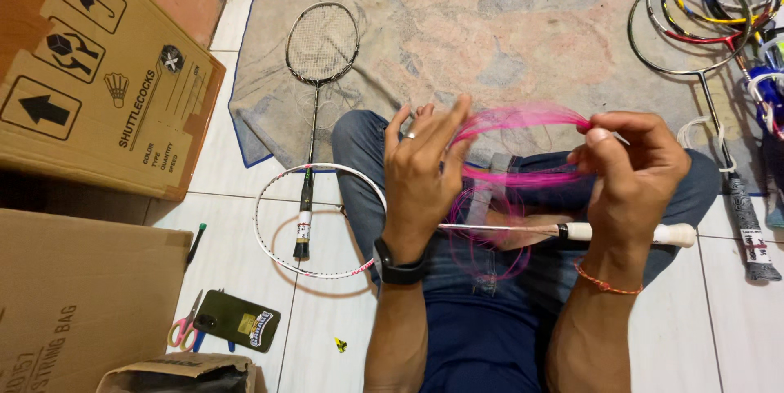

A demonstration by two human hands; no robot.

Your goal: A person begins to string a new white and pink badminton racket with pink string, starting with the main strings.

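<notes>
My left hand (420, 168) and my right hand (633, 168) are raised over my lap, with a bundle of pink racket string (514, 119) stretched between them. The left fingers are spread with the strands looped around them; the right thumb and fingers pinch the other end. More pink string hangs in loose loops (490, 238) below. Across my legs lies an unstrung white racket (318, 222) with a white handle (670, 235), its empty frame resting on the tiles to my left.
A strung dark racket (320, 42) lies on a worn mat (506, 26). Several racket frames (702, 9) pile up at the top right. Cardboard boxes (98, 75) stand at the left, with a phone (237, 321), scissors (184, 326) and a pen (195, 244) on the tiled floor.
</notes>
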